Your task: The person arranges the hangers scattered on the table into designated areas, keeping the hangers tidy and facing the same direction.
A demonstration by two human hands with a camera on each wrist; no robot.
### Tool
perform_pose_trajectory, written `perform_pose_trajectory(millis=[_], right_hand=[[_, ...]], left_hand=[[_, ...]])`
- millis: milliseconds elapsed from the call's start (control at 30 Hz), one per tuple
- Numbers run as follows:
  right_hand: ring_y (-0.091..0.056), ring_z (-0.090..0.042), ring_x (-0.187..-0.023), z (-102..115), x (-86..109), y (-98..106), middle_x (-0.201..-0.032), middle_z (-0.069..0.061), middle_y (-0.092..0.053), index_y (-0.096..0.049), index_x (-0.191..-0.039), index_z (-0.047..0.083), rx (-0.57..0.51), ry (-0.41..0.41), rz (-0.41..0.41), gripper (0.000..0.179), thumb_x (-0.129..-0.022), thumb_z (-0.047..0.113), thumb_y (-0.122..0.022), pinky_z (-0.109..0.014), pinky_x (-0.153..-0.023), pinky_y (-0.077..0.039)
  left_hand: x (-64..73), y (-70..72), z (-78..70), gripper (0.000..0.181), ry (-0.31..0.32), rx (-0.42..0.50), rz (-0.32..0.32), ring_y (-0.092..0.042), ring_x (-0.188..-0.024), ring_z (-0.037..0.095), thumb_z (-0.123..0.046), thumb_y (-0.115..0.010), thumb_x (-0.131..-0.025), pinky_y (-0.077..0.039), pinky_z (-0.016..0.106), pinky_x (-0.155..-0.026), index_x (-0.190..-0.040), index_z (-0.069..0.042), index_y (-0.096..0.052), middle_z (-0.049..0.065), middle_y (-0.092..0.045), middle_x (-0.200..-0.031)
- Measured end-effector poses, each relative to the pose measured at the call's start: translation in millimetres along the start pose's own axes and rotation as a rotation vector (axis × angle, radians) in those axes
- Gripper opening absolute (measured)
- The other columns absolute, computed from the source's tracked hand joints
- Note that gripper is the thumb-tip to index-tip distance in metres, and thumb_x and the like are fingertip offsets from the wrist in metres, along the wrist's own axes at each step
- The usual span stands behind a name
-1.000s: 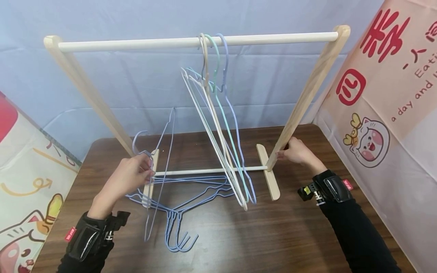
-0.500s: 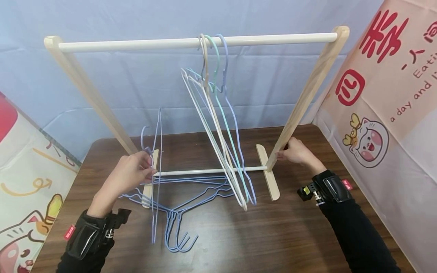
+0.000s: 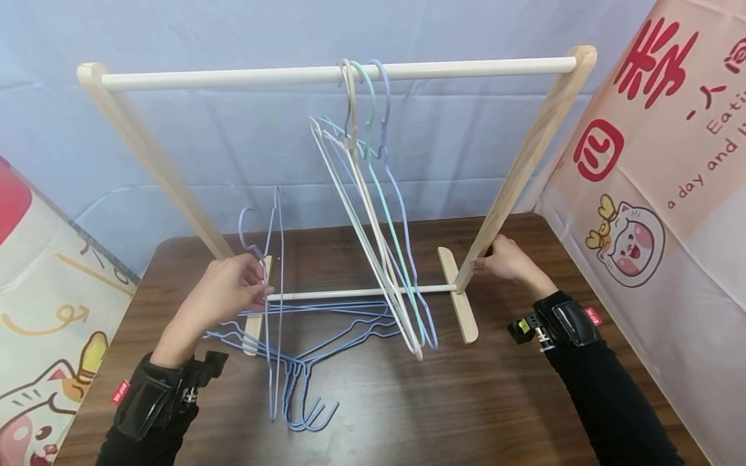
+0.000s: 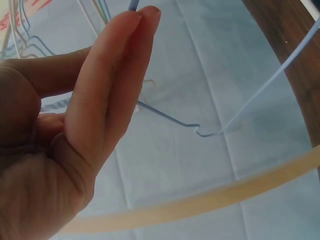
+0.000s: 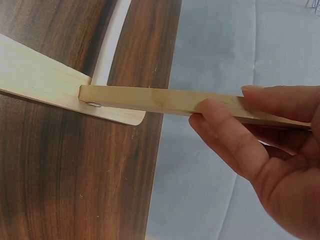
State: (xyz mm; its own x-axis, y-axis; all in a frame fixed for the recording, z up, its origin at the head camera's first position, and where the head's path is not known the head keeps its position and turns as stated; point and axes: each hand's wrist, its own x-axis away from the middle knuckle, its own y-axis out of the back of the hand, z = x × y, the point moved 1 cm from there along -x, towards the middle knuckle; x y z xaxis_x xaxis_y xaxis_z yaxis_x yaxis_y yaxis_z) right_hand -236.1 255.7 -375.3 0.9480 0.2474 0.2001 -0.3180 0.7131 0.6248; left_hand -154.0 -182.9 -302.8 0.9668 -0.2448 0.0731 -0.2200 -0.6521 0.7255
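Observation:
My left hand (image 3: 230,285) pinches a pale blue-purple wire hanger (image 3: 282,249) between thumb and fingertips, low beside the rack's left post (image 3: 154,155). The hanger stands upright, nearly edge-on, with its hook (image 3: 240,226) up and to the left. In the left wrist view its wire (image 4: 270,79) shows a notch beyond the fingers. My right hand (image 3: 508,259) grips the lower part of the right wooden post (image 5: 150,98), just above the foot (image 3: 466,323). Several white, mint and purple hangers (image 3: 373,116) hang together near the middle of the white rail (image 3: 233,77).
A pile of blue hangers (image 3: 305,427) lies on the brown table (image 3: 437,401), hooks toward me. Behind it, a white lower bar (image 3: 338,294) joins the rack's feet. A pale blue cloth (image 3: 466,149) hangs behind, and printed cloth (image 3: 635,246) lines the right side.
The held hanger has turned from a slant to nearly edge-on, then shifted slightly right and down with my left hand. My right hand stays on the post.

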Motion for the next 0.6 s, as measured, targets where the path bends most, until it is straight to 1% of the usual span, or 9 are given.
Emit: perform_pose_trajectory(millis=[167,300,433,600], right_hand=[[-0.062,-0.038,-0.089,1.6,0.6,-0.1,-0.105,-0.039,-0.053,-0.04,-0.115,-0.024,-0.006,-0.004,0.001,0.037,-0.088,-0.003,-0.053,-0.03,-0.069,-0.052],[-0.061,-0.039,-0.09,4.0,1.5,-0.1,-0.105,-0.039,-0.053,-0.04,-0.115,-0.024,-0.008,-0.005,-0.002,0.037,-0.088,-0.003,-0.053,-0.03,-0.069,-0.052],[-0.061,-0.04,-0.091,5.3,2.1,-0.4,-0.104,-0.039,-0.053,-0.04,-0.115,-0.024,-0.01,-0.004,0.0,0.037,-0.087,-0.003,-0.054,-0.03,-0.069,-0.052],[-0.06,-0.041,-0.092,4.4,2.2,-0.5,-0.104,-0.039,-0.053,-0.04,-0.115,-0.024,-0.007,-0.005,0.003,0.038,-0.087,-0.003,-0.054,-0.031,-0.069,-0.052]], left_hand=[[-1.4,3.5,-6.7,0.011,0.013,0.002,0.002,-0.066,-0.06,0.02,0.002,-0.06,-0.084,-0.051,0.027,-0.054,-0.088,0.008,-0.052,0.017,-0.064,-0.08],[-2.8,8.1,-11.4,0.009,0.022,-0.025,-0.008,-0.065,-0.058,0.018,0.002,-0.059,-0.084,-0.052,0.028,-0.053,-0.087,0.007,-0.053,0.015,-0.065,-0.078],[-3.7,13.0,-17.9,0.009,0.031,-0.034,-0.005,-0.066,-0.059,0.019,0.001,-0.058,-0.084,-0.052,0.028,-0.054,-0.088,0.007,-0.053,0.015,-0.066,-0.078],[-4.2,17.7,-24.1,0.011,0.007,-0.061,-0.018,-0.065,-0.057,0.018,-0.001,-0.061,-0.084,-0.051,0.027,-0.052,-0.086,0.006,-0.054,0.013,-0.066,-0.076]])
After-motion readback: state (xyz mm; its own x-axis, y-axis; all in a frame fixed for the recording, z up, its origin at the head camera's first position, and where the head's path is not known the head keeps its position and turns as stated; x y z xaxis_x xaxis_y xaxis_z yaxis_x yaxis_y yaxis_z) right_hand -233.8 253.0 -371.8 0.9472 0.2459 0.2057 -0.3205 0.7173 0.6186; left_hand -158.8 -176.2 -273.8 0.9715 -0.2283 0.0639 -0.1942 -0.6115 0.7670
